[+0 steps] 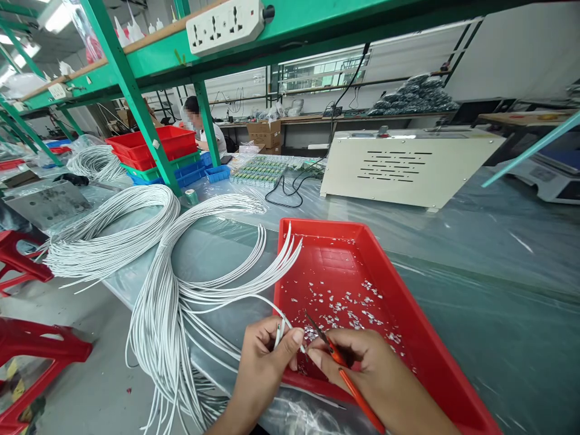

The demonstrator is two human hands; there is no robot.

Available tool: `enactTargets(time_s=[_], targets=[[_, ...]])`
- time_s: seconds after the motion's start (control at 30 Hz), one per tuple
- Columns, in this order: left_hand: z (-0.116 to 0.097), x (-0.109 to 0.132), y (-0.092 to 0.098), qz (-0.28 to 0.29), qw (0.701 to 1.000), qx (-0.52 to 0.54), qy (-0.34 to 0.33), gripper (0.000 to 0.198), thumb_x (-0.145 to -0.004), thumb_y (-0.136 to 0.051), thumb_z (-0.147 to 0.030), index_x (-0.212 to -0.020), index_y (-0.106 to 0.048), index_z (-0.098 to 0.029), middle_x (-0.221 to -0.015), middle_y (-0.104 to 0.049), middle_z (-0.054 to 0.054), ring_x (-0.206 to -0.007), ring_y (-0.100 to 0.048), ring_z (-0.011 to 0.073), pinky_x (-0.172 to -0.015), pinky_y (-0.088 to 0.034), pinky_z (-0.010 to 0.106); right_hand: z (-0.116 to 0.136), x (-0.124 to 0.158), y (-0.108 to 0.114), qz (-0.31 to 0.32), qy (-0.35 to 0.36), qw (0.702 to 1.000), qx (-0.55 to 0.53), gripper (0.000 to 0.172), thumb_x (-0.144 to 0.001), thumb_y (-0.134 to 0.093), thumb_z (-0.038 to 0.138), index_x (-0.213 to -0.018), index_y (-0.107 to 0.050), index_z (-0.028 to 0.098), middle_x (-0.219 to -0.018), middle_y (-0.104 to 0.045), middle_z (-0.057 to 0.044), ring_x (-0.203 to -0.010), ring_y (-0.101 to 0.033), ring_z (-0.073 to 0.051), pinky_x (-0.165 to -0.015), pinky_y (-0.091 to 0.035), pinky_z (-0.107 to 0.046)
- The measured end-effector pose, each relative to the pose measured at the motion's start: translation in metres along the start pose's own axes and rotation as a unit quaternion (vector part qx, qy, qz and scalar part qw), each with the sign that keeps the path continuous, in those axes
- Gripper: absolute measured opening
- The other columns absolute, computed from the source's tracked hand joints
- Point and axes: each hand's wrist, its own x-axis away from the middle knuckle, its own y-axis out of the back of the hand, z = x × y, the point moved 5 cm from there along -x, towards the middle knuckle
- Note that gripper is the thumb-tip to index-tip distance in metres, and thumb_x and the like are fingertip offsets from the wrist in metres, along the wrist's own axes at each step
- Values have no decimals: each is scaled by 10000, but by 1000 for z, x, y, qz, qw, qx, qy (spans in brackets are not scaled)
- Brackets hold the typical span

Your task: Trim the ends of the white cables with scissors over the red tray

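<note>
Over the near left edge of a red tray [335, 257], my left hand [272, 350] pinches the end of a white cable [263, 297]. Orange-handled scissors [357, 396] are in my right hand [362, 356], their dark blades pointing up and away, over the tray. The right thumb and forefinger are close to the cable tip; whether they touch it is unclear. Small silvery scraps [335, 308] lie scattered in the tray. A large bundle of white cables [158, 326] spreads across the table to the left, several ends resting on the tray's rim.
Another cable coil [109, 241] lies at the left. Behind the tray stands a beige metal box [403, 169]. Red bins [156, 145] are stacked by a green shelf post [131, 90]. A power strip [226, 27] hangs overhead. A person [220, 136] sits in the background. Red stools [36, 356] stand left.
</note>
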Motion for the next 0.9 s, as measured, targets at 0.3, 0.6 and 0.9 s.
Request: enactTargets(time_s=[0.3,0.6,0.9], targets=[[1,2,1,4,998,56,20,370,-812,-559,-423,-589,-586,-128,-467,-472,-20,-483,-417,103,-528,-303,228,0,2,-9,42,-17,995,-84,176,-759,-568,284,-641,-564,153,-535,-363,61,-511,-299,-107,-472,-264,-225],[2,0,8,50,990,112,63,346,-859,-497,-405,-885,-681,-112,-422,-457,-50,-366,-143,55,-419,-119,226,1,2,-16,11,47,998,-32,173,-762,-535,272,-665,-619,156,-608,-603,-18,-617,-572,-195,-595,-448,-271],[1,3,10,50,992,96,60,357,-824,-540,-445,-834,-708,-130,-417,-454,-52,-361,-179,45,-424,-168,212,-3,4,-13,-52,44,996,61,318,-746,-531,356,-513,-373,207,-497,-356,56,-483,-362,-117,-460,-319,-226]])
